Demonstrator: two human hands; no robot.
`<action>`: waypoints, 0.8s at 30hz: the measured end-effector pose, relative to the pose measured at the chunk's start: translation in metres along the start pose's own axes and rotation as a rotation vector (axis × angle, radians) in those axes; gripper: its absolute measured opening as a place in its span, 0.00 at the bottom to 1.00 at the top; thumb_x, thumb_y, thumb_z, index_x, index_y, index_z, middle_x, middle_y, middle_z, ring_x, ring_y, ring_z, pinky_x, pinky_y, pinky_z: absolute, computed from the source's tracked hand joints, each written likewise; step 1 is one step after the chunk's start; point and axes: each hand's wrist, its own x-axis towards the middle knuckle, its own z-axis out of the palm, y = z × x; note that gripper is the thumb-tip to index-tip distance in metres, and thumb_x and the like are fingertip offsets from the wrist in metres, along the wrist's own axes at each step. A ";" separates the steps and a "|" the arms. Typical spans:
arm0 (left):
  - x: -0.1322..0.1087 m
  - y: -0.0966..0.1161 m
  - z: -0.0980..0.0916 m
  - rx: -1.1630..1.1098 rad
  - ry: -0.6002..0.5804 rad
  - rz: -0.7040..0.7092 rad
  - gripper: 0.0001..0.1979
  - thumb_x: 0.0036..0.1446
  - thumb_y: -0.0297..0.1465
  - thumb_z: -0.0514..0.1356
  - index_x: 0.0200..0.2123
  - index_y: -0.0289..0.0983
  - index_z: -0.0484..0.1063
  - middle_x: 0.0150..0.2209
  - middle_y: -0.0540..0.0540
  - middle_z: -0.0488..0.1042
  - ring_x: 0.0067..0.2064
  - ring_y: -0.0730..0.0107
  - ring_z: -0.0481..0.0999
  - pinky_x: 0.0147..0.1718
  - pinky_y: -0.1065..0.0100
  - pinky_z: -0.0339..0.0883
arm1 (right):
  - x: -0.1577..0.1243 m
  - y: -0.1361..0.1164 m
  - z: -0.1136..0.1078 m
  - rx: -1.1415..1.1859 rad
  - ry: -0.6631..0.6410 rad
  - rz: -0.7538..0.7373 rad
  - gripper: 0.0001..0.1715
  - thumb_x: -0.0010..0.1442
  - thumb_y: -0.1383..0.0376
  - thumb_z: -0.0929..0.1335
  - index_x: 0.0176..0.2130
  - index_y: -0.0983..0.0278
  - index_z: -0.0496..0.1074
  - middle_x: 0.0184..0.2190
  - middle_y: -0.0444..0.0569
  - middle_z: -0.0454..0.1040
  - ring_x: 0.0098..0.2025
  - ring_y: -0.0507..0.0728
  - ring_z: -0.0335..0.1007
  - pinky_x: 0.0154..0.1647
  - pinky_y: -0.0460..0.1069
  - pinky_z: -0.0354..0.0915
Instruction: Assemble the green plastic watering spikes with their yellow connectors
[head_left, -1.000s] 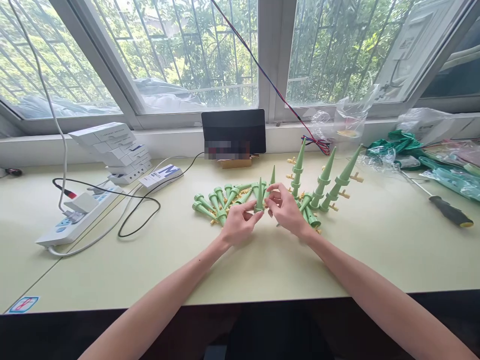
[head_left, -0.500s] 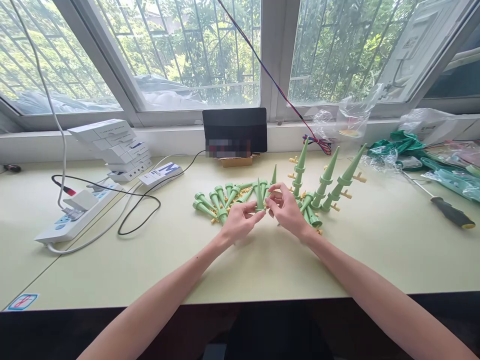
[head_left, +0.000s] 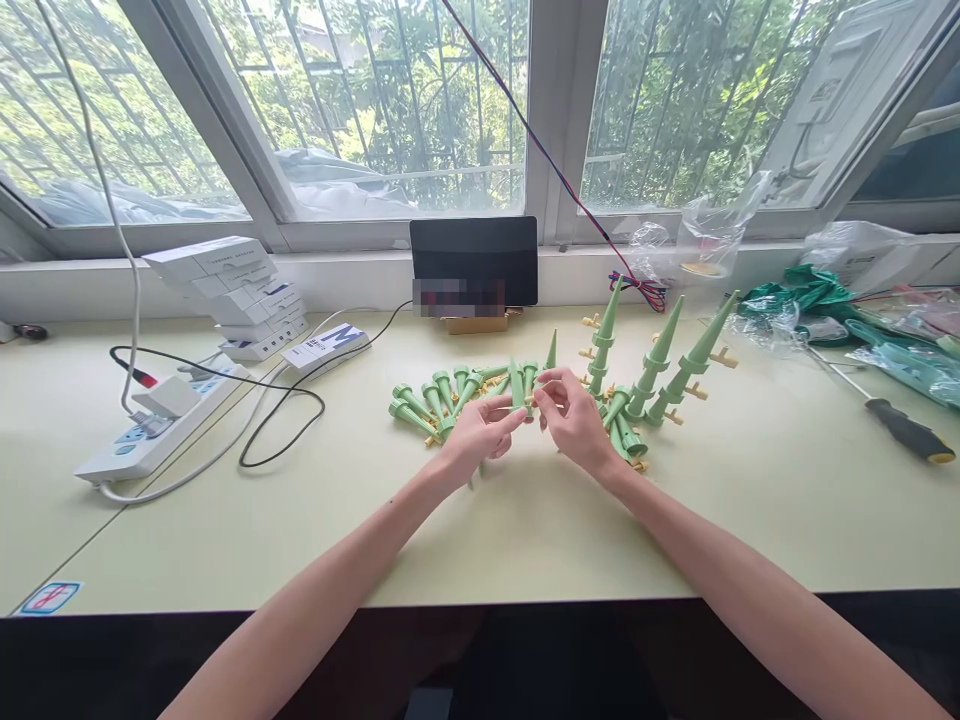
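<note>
The held spike (head_left: 516,383) is pale green (and tapered).

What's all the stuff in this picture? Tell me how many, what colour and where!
Held spike: one, green, between the hands
Loose spikes: many, green with yellow taps, around the hands
Spike stacks: three, green with yellow taps, right
Screen: one, black, back middle
Box stack: one, white, back left
M box: one, white and blue, left
Power strip: one, white, left
Cables: several, white, black, red-blue, left and back
Plastic bags: several, clear and green, back right
Screwdriver: one, black and yellow handle, right
Sticker: one, white, blue, red, front left
Table: pale yellow-green, underneath
Windows: several, grey-framed, behind
Left grip: one, bare, on the held spike
Right grip: one, bare, beside it
</note>
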 end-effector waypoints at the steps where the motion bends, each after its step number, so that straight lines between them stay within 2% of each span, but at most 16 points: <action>1: 0.001 0.000 -0.001 -0.007 0.005 0.006 0.21 0.50 0.43 0.67 0.42 0.33 0.74 0.17 0.54 0.64 0.18 0.81 0.53 0.19 0.71 0.43 | 0.000 0.000 0.000 -0.003 0.010 -0.004 0.12 0.65 0.56 0.64 0.43 0.61 0.63 0.30 0.44 0.69 0.26 0.51 0.68 0.25 0.46 0.65; 4: 0.003 -0.003 -0.004 -0.039 0.024 0.010 0.26 0.51 0.44 0.67 0.48 0.34 0.71 0.20 0.53 0.68 0.17 0.82 0.54 0.18 0.72 0.44 | 0.000 -0.001 0.001 -0.016 0.040 -0.026 0.14 0.63 0.56 0.66 0.44 0.62 0.64 0.33 0.47 0.71 0.31 0.53 0.71 0.28 0.47 0.68; 8: 0.005 -0.005 -0.004 -0.051 -0.023 0.008 0.32 0.51 0.45 0.67 0.55 0.36 0.64 0.31 0.46 0.76 0.17 0.83 0.59 0.16 0.73 0.48 | -0.001 -0.002 0.001 -0.031 0.065 -0.071 0.14 0.61 0.58 0.68 0.45 0.61 0.65 0.36 0.48 0.73 0.35 0.55 0.73 0.32 0.48 0.71; 11: 0.004 -0.005 -0.003 -0.021 -0.076 0.031 0.31 0.52 0.44 0.66 0.55 0.37 0.62 0.33 0.46 0.76 0.18 0.80 0.66 0.17 0.73 0.55 | 0.000 -0.002 0.001 -0.049 0.072 -0.111 0.13 0.62 0.61 0.68 0.46 0.61 0.65 0.35 0.48 0.74 0.34 0.54 0.73 0.34 0.49 0.72; 14: 0.004 -0.006 -0.002 0.057 -0.064 0.058 0.29 0.51 0.45 0.66 0.52 0.37 0.64 0.37 0.44 0.76 0.20 0.76 0.71 0.17 0.73 0.61 | 0.000 -0.002 0.001 -0.084 0.070 -0.154 0.12 0.62 0.64 0.67 0.46 0.60 0.65 0.34 0.47 0.75 0.33 0.54 0.73 0.35 0.50 0.72; 19: 0.004 -0.007 -0.004 0.160 -0.022 0.139 0.23 0.51 0.43 0.67 0.47 0.38 0.71 0.46 0.41 0.75 0.21 0.78 0.71 0.14 0.74 0.58 | -0.002 -0.002 0.004 -0.146 0.029 -0.225 0.14 0.60 0.68 0.68 0.46 0.60 0.65 0.34 0.46 0.76 0.30 0.53 0.72 0.35 0.50 0.71; 21: 0.004 -0.007 -0.005 0.161 0.008 0.151 0.21 0.50 0.42 0.68 0.44 0.38 0.74 0.46 0.41 0.76 0.21 0.78 0.70 0.15 0.74 0.59 | -0.004 -0.001 0.005 -0.174 0.020 -0.255 0.15 0.59 0.69 0.68 0.46 0.59 0.64 0.34 0.46 0.76 0.30 0.53 0.73 0.34 0.49 0.71; 24: 0.004 -0.007 -0.005 0.126 0.056 0.127 0.20 0.46 0.38 0.70 0.42 0.36 0.76 0.37 0.44 0.77 0.23 0.77 0.69 0.18 0.73 0.62 | -0.005 0.000 0.007 -0.208 0.015 -0.293 0.16 0.58 0.71 0.68 0.45 0.59 0.65 0.34 0.45 0.76 0.30 0.53 0.73 0.35 0.49 0.71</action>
